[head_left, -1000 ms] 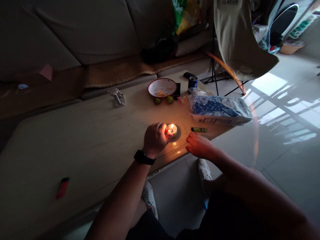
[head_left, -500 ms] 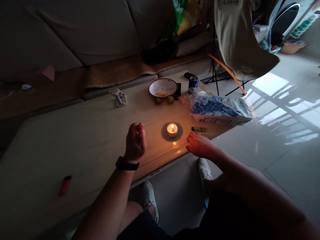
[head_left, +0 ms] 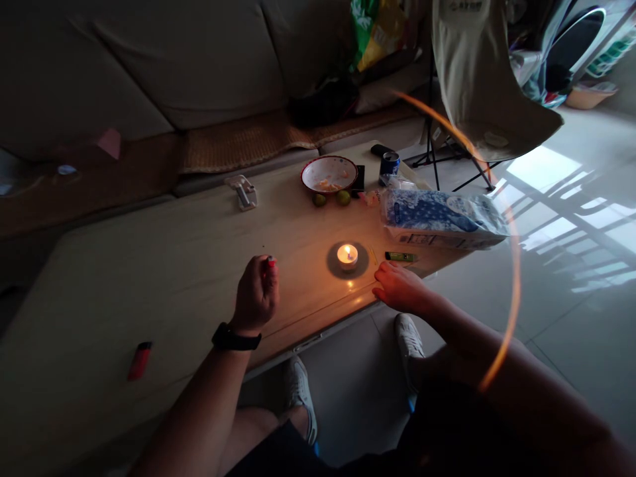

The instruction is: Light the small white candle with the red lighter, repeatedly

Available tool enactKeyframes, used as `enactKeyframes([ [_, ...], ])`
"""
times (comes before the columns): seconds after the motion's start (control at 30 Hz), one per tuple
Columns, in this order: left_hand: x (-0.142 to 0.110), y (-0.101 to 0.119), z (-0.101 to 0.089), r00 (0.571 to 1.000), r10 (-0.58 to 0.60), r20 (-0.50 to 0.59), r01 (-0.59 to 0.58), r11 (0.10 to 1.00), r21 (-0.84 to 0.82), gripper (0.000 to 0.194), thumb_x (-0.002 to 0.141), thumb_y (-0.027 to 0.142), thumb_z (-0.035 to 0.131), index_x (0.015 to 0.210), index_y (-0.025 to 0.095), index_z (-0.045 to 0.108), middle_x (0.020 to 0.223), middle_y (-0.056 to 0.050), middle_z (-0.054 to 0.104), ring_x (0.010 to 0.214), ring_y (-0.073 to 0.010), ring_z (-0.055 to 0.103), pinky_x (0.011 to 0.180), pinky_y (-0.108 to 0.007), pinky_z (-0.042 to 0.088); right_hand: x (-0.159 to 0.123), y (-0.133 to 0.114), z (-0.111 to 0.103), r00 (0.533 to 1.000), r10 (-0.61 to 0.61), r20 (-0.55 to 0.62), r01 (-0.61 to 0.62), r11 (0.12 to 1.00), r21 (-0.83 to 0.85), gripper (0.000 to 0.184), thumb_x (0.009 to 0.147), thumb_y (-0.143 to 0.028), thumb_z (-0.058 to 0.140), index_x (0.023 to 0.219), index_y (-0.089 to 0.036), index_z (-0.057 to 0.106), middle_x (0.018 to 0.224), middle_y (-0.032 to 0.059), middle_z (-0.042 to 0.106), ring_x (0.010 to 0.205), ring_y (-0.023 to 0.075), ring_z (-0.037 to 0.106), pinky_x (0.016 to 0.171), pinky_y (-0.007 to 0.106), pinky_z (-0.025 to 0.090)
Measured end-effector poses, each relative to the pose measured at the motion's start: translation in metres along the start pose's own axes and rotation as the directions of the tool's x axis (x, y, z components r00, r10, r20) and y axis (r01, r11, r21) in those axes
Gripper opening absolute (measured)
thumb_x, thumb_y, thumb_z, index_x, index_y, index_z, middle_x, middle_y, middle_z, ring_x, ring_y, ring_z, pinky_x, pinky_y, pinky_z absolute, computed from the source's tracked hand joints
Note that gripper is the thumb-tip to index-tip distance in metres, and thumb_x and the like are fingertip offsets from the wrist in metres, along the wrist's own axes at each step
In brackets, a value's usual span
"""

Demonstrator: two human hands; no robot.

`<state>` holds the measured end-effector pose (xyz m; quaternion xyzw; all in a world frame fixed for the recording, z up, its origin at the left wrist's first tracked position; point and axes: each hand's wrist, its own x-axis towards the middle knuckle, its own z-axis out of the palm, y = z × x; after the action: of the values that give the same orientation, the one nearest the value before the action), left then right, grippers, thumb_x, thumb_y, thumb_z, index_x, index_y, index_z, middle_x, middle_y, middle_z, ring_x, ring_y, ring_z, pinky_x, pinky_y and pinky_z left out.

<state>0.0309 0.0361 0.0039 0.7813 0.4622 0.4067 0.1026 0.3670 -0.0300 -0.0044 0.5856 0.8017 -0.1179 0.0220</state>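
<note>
My left hand [head_left: 257, 291], with a black band on its wrist, is closed round a red lighter [head_left: 271, 262]. Only the lighter's top shows above the fist. A lit tealight candle [head_left: 347, 258] stands on the table to the right of this hand, apart from it. My right hand [head_left: 397, 285] rests at the table's front edge, thumb and fingers apart, with nothing visible in it. Just beyond its fingers lie a small green and dark oblong item [head_left: 401, 256] and thin pale sticks [head_left: 373, 256]. Another red lighter [head_left: 140, 361] lies at the left of the table.
Behind the candle are a red-rimmed bowl [head_left: 328, 159] with scraps, two green fruits [head_left: 342, 197] and a blue can [head_left: 389, 168]. A blue and white plastic pack [head_left: 442, 213] lies on the right. A sofa [head_left: 213, 73] and folding chair [head_left: 489, 79] border the table [head_left: 163, 265].
My left hand has moved left with the red lighter, farther from the candle. My right hand stays in about the same place. The view has shifted slightly.
</note>
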Motion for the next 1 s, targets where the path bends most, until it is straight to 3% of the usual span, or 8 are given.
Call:
enactKeyframes([
  [1.0, 0.0032, 0.0025, 0.0039, 1.000, 0.004, 0.012, -0.004, 1.000, 0.001, 0.018, 0.103, 0.034, 0.041, 0.105, 0.022, 0.053, 0.086, -0.004, 0.058, 0.072, -0.0154, 0.055, 0.068, -0.031, 0.047, 0.0002, 0.0010, 0.0028, 1.000, 0.009, -0.013, -0.009, 1.000, 0.016, 0.024, 0.096, -0.034, 0.059, 0.101, -0.013, 0.068, 0.113, 0.0151, 0.064, 0.109, 0.0265, 0.057, 0.096, 0.034, 0.045],
])
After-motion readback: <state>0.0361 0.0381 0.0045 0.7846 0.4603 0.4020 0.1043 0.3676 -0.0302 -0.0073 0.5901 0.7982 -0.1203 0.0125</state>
